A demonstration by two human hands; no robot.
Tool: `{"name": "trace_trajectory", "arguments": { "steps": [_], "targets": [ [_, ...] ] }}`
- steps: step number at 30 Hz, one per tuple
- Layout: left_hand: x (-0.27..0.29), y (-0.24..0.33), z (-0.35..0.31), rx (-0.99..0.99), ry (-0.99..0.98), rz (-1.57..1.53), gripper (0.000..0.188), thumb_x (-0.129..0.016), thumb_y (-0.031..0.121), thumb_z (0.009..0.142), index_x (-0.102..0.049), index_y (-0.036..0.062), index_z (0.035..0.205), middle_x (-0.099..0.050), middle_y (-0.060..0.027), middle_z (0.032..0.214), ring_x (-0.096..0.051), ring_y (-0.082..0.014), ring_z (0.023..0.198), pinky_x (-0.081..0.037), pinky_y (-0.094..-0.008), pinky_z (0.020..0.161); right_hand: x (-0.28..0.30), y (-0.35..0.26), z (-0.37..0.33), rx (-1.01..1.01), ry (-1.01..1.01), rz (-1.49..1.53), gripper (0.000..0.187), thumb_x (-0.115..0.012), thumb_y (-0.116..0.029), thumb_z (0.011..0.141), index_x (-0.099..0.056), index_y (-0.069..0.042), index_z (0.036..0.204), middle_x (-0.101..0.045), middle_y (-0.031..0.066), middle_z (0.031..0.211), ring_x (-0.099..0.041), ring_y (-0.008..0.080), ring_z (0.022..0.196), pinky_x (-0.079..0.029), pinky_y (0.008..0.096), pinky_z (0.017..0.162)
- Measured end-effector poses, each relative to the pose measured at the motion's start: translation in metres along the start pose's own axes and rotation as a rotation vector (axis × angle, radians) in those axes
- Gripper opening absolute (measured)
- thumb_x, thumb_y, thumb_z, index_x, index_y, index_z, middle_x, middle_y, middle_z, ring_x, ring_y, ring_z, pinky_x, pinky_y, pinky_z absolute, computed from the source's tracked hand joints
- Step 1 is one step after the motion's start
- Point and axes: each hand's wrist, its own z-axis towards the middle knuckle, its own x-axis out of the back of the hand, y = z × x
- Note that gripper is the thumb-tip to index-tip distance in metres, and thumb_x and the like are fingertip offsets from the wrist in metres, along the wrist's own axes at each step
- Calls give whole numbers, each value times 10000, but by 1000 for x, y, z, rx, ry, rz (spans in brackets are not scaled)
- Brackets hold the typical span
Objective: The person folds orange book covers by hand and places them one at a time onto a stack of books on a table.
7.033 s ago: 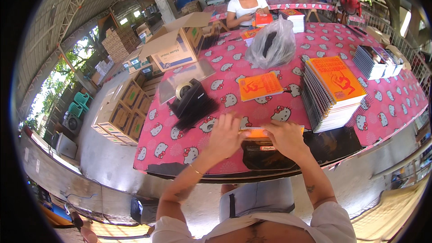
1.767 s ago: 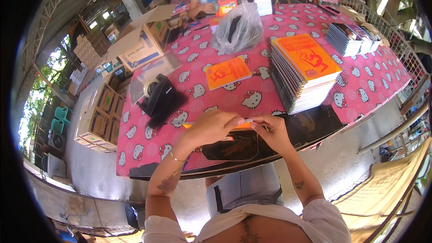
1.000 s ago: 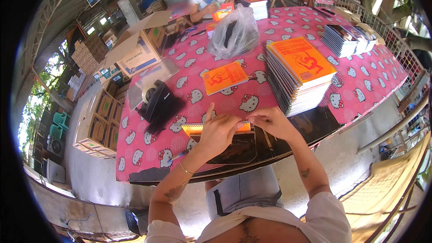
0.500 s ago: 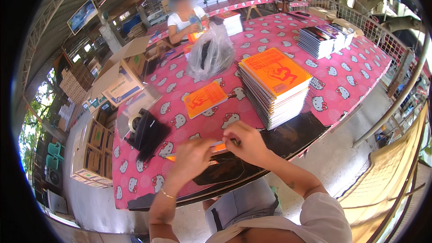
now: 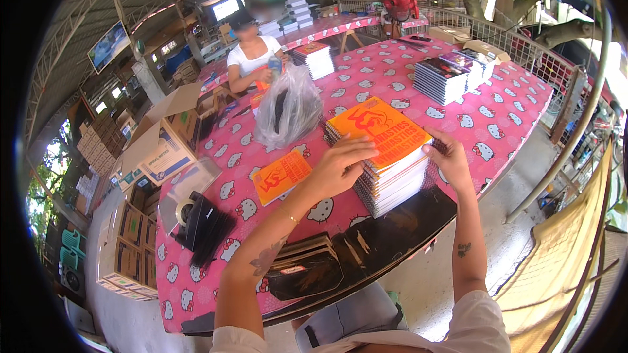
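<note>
Thick spiral notebooks with orange covers and red drawings form a tall stack (image 5: 392,189) near the table's front edge. My left hand (image 5: 345,165) grips the top spiral notebook (image 5: 386,127) at its near left side, fingers stretched over the cover and thumb by the wire binding. My right hand (image 5: 451,158) holds the same notebook at its right corner, fingertips and thumb on its edge. A thinner orange notebook (image 5: 282,176) lies flat left of the stack, beside my left forearm. Nearer me sits a worn black pad (image 5: 304,273) with a layered edge.
A clear plastic bag (image 5: 288,111) stands beyond the stack. At left are a black tape dispenser (image 5: 196,222) and open cardboard boxes (image 5: 167,157). Dark-covered books (image 5: 441,78) are piled at far right. Across the table a person (image 5: 255,59) in white handles an orange item.
Both my hands have moved from the table's near edge up and right to the stack. The orange item they held edge-on is gone from there. The stack's top cover now faces another way.
</note>
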Motion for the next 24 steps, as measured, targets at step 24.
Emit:
{"name": "trace_trajectory", "arguments": {
  "steps": [24],
  "targets": [
    [106,71,-104,312,142,645,219,-615,20,894,-629,5,1113,-637,-166,935,-621,-377,855,-448,-475,744,-166,-64,-110,237,-204,8,617,-778,-59,887,-445,24,1399,-639,211,1294,-667,289,1138,-523,389,986]
  ]
}}
